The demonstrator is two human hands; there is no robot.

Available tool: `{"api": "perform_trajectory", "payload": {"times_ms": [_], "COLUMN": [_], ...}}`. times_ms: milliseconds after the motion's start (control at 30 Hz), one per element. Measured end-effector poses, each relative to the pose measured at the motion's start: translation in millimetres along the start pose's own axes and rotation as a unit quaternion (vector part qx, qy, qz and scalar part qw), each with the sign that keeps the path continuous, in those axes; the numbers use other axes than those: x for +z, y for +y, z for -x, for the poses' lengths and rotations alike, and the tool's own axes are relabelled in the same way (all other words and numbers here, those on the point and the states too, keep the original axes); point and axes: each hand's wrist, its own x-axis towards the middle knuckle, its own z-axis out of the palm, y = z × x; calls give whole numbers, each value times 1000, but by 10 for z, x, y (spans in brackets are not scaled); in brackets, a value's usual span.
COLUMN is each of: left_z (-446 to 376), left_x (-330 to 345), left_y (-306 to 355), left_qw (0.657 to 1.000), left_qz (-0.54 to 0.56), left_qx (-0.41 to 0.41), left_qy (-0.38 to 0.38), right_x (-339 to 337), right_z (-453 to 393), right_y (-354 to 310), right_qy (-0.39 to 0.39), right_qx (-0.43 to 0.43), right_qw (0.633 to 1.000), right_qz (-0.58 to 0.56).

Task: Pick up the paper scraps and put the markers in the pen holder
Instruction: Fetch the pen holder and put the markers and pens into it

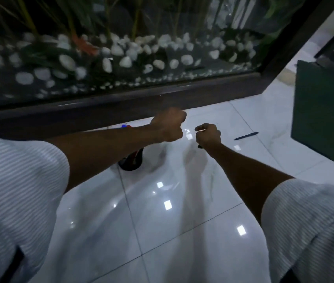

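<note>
My left hand [168, 125] is curled into a fist above the white floor, and nothing shows in it. Just to its right, my right hand [208, 136] pinches a thin pale paper scrap [200, 130] between thumb and fingers. A small dark tip pokes out under that hand. The black pen holder [130, 163] stands on the floor, half hidden under my left forearm, with a red marker [134, 155] in it. Blue and red marker caps [125, 126] peek out above the forearm. A dark blue pen [246, 136] lies on the tiles to the right of my right hand.
A dark-framed glass planter [121, 99] with white pebbles runs along the far side. A dark green cabinet [323, 117] stands at the right. Glossy white tiles [162, 221] stretch from between my knees towards the hands.
</note>
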Motion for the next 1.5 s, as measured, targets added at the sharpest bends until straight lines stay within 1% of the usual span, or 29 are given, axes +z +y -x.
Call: {"api": "perform_trajectory", "payload": {"times_ms": [100,133,200,333,433,600,800,867,933,1033,1100,1167,1200,1267,1333,1400,1433,1500], "left_z": [-118,-122,-134,-133,-151,-177,-124,-100,-80,-52,4,76,108,165,213,283,339,464], "left_x": [321,431,632,847,884,894,871,868,849,785,727,653,600,457,279,83,-21,-197], "left_y": [134,139,126,14,-42,-49,-58,-51,-27,15,54,83,84,78,66,53,36,-28], "left_qw": [993,990,985,979,979,981,982,981,980,977,978,983,986,991,994,995,995,993], "left_qz": [-28,-43,-73,-102,-100,-99,-105,-106,-102,-98,-92,-92,-94,-91,-92,-97,-96,-87], "left_qx": [-4,0,6,16,24,20,27,28,24,9,0,0,6,17,17,12,3,-16], "left_qy": [-112,-135,-156,-177,-174,-164,-157,-159,-168,-190,-188,-160,-139,-99,-60,-10,16,71], "right_x": [-208,-258,-348,-440,-440,-499,-552,-552,-549,-479,-440,-406,-390,-345,-303,-254,-224,-168], "right_z": [-105,-136,-241,-507,-646,-833,-790,-660,-521,-366,-311,-288,-270,-183,-58,57,119,219], "right_y": [244,320,483,679,702,723,787,795,823,795,742,688,632,487,284,42,-91,-335], "right_qy": [12,16,32,35,26,10,44,66,91,87,61,19,-11,-79,-163,-249,-288,-350], "right_qx": [-7,-9,4,89,117,175,141,122,107,92,100,124,139,156,136,113,105,86], "right_qw": [994,990,982,978,973,955,967,973,973,972,977,982,985,984,965,930,910,882], "right_qz": [106,142,187,185,196,239,210,183,185,196,176,139,97,-31,-155,-246,-278,-305]}}
